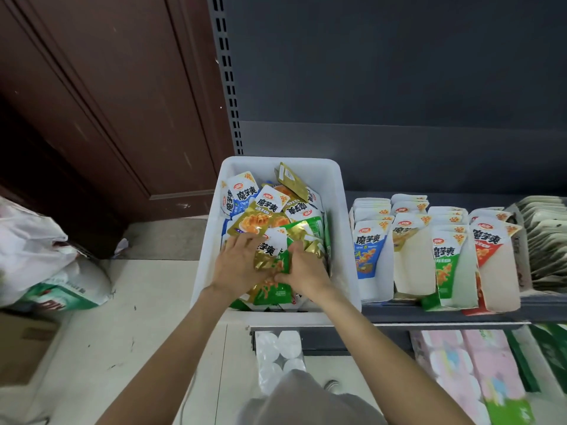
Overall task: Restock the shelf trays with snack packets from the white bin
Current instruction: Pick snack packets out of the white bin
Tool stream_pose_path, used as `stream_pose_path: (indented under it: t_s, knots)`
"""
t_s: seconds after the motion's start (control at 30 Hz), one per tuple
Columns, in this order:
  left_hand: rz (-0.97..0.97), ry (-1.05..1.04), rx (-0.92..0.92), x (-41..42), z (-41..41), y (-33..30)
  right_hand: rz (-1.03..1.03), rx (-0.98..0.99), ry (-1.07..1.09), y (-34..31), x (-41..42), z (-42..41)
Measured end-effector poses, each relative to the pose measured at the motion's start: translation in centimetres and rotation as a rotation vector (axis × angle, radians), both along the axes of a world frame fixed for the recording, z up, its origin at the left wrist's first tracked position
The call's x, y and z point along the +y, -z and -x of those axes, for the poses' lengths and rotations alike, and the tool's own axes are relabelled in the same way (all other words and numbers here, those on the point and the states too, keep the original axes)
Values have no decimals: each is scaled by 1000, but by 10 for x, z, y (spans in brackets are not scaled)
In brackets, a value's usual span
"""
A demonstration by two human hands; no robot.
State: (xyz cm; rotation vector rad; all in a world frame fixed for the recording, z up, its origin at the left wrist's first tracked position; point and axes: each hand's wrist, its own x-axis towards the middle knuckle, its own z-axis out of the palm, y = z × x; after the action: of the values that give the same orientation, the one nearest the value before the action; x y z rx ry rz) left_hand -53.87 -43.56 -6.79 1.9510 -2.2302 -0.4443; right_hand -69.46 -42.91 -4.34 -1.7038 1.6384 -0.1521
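Note:
The white bin (334,191) stands at the shelf's left end, full of mixed snack packets (264,207) in blue, gold, orange and green. Both my hands are down inside it. My left hand (237,265) lies over the pile with fingers spread on a gold packet. My right hand (302,268) curls its fingers around a bunch of green and gold packets (276,256) between the two hands. To the right, white shelf trays (408,271) hold upright packets: blue (366,246), gold, green (445,256) and red (487,243).
A further tray of pale packets (546,237) sits at the far right. Below, the lower shelf carries white rolls (276,357) and pink tissue packs (472,369). On the floor at left are plastic bags (33,250) and a cardboard box (21,348). A brown door (101,102) stands behind.

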Motion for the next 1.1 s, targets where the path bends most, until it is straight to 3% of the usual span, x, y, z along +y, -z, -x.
stream_pose_path:
  t_s: [0.07, 0.13, 0.2, 0.27, 0.33, 0.4, 0.53, 0.67, 0.77, 0.93, 1.1]
  knots:
    - [-12, -32, 80, 0, -1, -2, -3, -114, 114, -5, 0, 3]
    - [9, -108, 239, 0, 0, -7, 71, -108, 133, -19, 2, 16]
    - [17, -233, 495, 6, 8, -22, 177, -159, 162, -32, 6, 39]
    - [-99, -288, 853, 14, 24, -50, 242, -390, 243, -47, 14, 63]
    - [-243, -202, 1162, 22, 46, -81, 220, -618, 296, -60, 25, 84]
    - [-226, -74, 1269, 24, 72, -103, 210, -706, 282, -70, 37, 101]
    - [1, 120, 1198, 20, 129, -120, 388, -622, 361, -82, 57, 138]
    - [72, 326, 1042, 19, 198, -120, 709, -292, 529, -105, 77, 189]
    - [109, 380, 933, 13, 246, -108, 820, -72, 607, -107, 80, 230]
    - [44, 379, 684, -10, 290, -71, 699, 119, 501, -68, 53, 278]
    - [74, 411, 289, -17, 297, -42, 616, 237, 286, -37, 34, 296]
